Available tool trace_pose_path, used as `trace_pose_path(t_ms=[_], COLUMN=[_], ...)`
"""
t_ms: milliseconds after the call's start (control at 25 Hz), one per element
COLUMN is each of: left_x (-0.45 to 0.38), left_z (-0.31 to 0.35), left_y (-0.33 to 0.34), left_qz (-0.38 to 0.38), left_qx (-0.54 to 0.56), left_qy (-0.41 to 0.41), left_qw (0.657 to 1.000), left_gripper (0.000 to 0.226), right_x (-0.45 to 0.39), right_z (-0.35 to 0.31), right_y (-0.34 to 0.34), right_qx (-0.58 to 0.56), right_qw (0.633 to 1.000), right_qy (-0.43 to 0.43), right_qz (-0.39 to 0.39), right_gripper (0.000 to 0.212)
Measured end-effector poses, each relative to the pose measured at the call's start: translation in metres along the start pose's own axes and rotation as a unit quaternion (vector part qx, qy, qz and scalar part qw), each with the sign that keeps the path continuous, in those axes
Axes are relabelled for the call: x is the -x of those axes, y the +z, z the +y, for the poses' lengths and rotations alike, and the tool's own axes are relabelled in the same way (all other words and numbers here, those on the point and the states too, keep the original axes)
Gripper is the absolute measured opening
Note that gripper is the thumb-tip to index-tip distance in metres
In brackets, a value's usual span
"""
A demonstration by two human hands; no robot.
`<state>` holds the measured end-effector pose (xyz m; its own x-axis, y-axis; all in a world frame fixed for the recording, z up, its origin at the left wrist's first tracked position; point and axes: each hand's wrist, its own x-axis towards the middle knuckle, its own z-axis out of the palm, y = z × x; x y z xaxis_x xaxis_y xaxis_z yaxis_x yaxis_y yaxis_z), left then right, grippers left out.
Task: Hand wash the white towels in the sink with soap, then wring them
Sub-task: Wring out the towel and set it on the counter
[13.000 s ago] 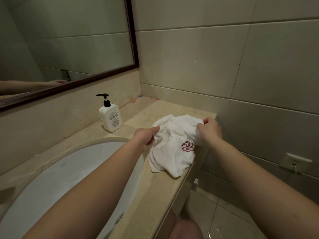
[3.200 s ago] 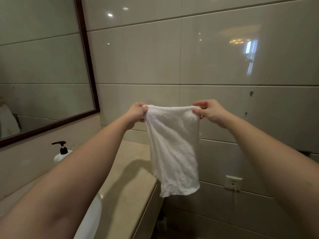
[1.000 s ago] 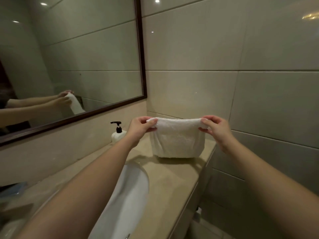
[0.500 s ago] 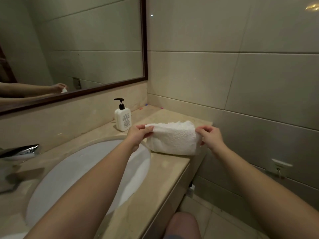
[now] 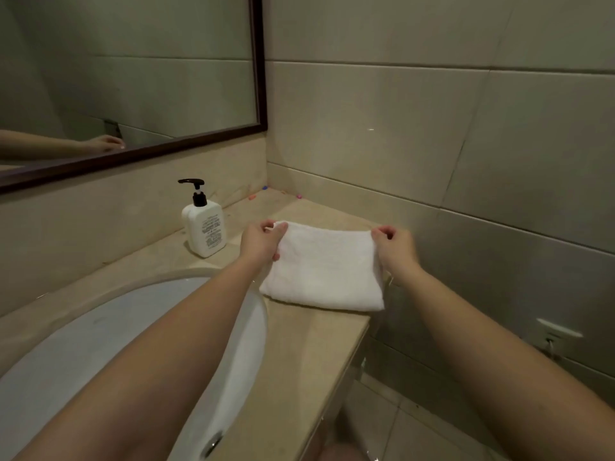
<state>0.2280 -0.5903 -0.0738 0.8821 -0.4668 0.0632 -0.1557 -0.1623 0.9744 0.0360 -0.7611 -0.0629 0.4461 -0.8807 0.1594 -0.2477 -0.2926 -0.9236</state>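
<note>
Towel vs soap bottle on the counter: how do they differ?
The towel lies flat and folded; the soap bottle stands upright. The left hand and right hand pinch the towel's far corners; nothing touches the bottle. The towel is plain; the bottle has a black pump and printed label. Both are white, on the counter.

Sink [image 5: 100, 334] half behind the left forearm and off-frame, soap bottle [image 5: 204, 229] label print too small to read.

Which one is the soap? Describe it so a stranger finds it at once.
Start at the dark-framed mirror and drop to the beige counter beneath it. The soap bottle stands upright there, behind the sink and left of the folded towel. It alone is white plastic with a black pump.
</note>
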Motion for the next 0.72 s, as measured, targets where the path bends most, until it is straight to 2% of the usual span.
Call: trace_pose_path(t_ms=[120,240,440,520,600,680,720], left_x=[-0.029,-0.057,-0.067,-0.056,-0.041,-0.02,-0.008], left_z=[-0.005,-0.015,-0.036,-0.033,-0.027,-0.021,-0.018], left_y=[0.02,0.038,0.049,0.045,0.039,0.033,0.031], left_qz=[0.009,0.033,0.015,0.013,-0.012,-0.069,-0.114], left_qx=[-0.008,0.001,-0.088,-0.112,-0.177,-0.26,-0.31], left_qy=[0.003,-0.029,-0.047,-0.022,0.044,0.112,0.131], left_qw=[1.0,0.999,0.995,0.993,0.983,0.957,0.935], left_gripper=[0.023,0.017,0.043,0.058,0.055,0.045,0.044], right_x=[-0.033,-0.057,-0.073,-0.068,-0.056,-0.035,-0.023], right_z=[0.008,0.016,0.046,0.046,0.038,0.025,0.022], right_y=[0.011,0.025,0.035,0.028,0.021,0.017,0.018], right_qx=[0.037,0.049,0.061,0.055,0.078,0.149,0.213], right_qw=[0.999,0.999,0.997,0.997,0.996,0.981,0.96], right_qy=[-0.002,0.004,0.052,0.054,0.0,-0.068,-0.088], right_qz=[0.005,0.009,-0.015,-0.015,-0.035,-0.108,-0.159], right_gripper=[0.019,0.019,0.02,0.028,0.037,0.046,0.054])
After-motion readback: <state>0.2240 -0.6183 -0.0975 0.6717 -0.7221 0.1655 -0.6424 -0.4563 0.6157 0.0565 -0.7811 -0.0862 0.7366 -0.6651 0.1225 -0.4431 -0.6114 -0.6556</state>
